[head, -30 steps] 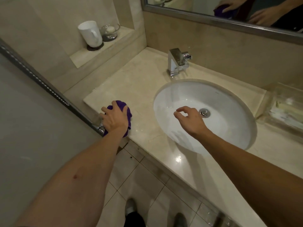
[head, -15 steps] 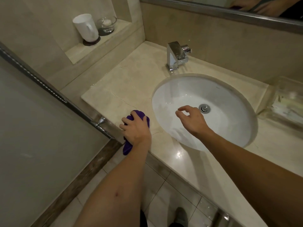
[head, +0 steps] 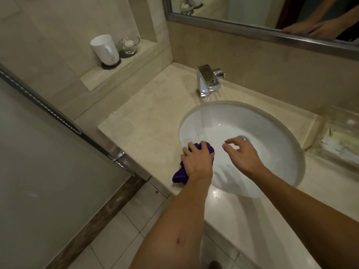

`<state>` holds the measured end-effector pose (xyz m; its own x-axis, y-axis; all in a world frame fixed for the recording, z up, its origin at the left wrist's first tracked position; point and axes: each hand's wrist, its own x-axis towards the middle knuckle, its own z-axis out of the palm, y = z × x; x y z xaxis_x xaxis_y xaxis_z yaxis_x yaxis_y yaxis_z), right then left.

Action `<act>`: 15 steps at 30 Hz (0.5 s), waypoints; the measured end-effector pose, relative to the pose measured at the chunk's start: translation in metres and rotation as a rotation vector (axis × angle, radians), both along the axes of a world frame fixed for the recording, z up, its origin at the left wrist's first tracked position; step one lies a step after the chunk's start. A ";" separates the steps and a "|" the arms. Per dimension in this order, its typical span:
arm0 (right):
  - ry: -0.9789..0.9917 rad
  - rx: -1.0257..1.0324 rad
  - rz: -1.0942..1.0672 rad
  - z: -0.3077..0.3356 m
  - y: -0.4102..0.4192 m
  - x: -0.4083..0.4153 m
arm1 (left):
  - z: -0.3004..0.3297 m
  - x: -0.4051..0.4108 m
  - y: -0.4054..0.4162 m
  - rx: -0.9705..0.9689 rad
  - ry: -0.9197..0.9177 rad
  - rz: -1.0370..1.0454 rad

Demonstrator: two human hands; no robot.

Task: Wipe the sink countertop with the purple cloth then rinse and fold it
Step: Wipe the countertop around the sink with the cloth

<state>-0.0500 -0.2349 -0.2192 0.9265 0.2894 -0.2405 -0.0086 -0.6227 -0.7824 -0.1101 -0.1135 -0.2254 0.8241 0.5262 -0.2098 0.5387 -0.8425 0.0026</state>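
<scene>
Frosted glass door, far left: framed in dark trim, with a metal rail running diagonally down to a chrome fitting at the counter's corner.

Floor: pale square tiles, visible below the counter edge.

Wall niche, upper left: holds a white mug on a dark coaster and, just beside it, a small glass dish.

Countertop: cream marble, glossy, with a hairline crack on its left part and wet sheen near the front edge.

Purple cloth: bunched, lying on the counter's front left edge where it meets the basin rim, one end hanging toward the floor.

Left hand: fingers curled over the cloth, clamped on it and pressing it to the counter.

Tap: square chrome body, standing on the counter behind the basin.

Sink: white oval bowl set under the marble, drain partly hidden behind fingers.

Right hand: held above the bowl, fingers loosely bent and apart, holding nothing.

Mirror: metal-framed, above the backsplash, reflecting arms.

Clear tray, far right: blurred, contents unclear.
</scene>
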 end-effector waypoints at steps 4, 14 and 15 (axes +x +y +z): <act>0.009 -0.021 -0.014 0.008 -0.008 0.013 | 0.013 0.014 0.014 -0.053 -0.030 -0.010; 0.065 -0.051 -0.033 0.026 0.057 0.057 | 0.048 0.069 0.176 0.040 -0.125 0.039; 0.056 -0.054 -0.030 0.025 0.067 0.063 | 0.048 0.080 0.194 0.053 -0.127 0.025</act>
